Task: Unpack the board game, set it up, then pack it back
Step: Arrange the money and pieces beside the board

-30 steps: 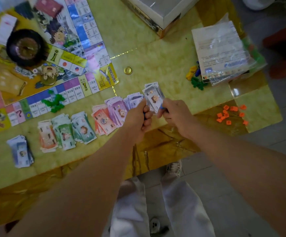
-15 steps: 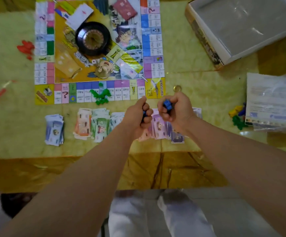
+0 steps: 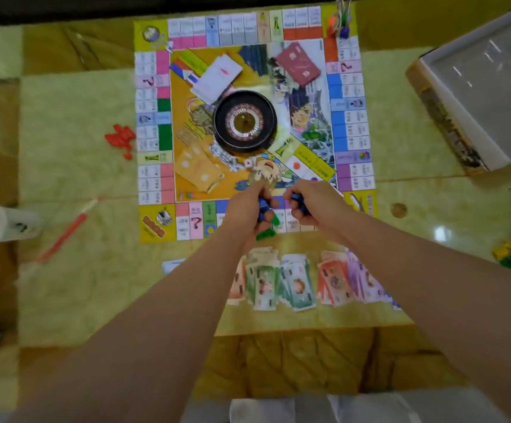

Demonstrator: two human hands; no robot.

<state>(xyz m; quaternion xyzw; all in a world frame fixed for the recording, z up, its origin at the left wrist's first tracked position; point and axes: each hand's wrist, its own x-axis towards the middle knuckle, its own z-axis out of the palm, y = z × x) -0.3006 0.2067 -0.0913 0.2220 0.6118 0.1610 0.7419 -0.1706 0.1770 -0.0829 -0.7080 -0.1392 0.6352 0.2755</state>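
Left hand (image 3: 255, 206) and right hand (image 3: 307, 201) each fist shut on small blue plastic game pieces (image 3: 296, 198), over near edge of square colourful game board (image 3: 153, 190) on counter; pieces light, hard, slippery, easily dropped, best pinched by fingertips; green plastic pieces (image 3: 268, 230) under left grip

Light: soft, even, dim top edge | Glare: bright spot on worktop (image 3: 440, 233) right, streaks on box lid (image 3: 489, 87) | Blur: overall motion smear | Edges: wide-angle bowing
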